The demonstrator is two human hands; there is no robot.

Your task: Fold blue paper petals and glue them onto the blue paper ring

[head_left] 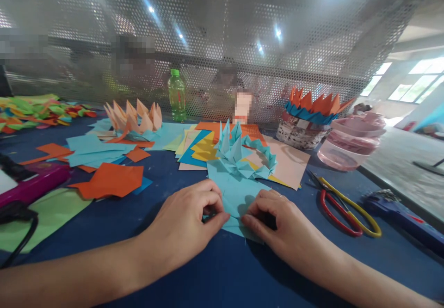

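Note:
A sheet of light blue paper (239, 192) lies on the dark blue table in front of me, with a fold along its near edge. My left hand (196, 211) is closed on the left end of this folded edge, thumb against curled fingers. At the right end my right hand (274, 215) pinches the same edge, its thumb pressed on the paper. Just past the sheet stands a ring of folded light blue paper points (239, 153), partly overlapping the sheet's far end. My fingers hide the two ends of the fold.
Scissors (343, 206) with red and yellow handles lie to the right, near a dark blue tool (405, 220) and a pink jar (352, 144). Orange paper pieces (111, 180) are on the left. Behind stand a peach paper ring (133, 119) and a green bottle (177, 97).

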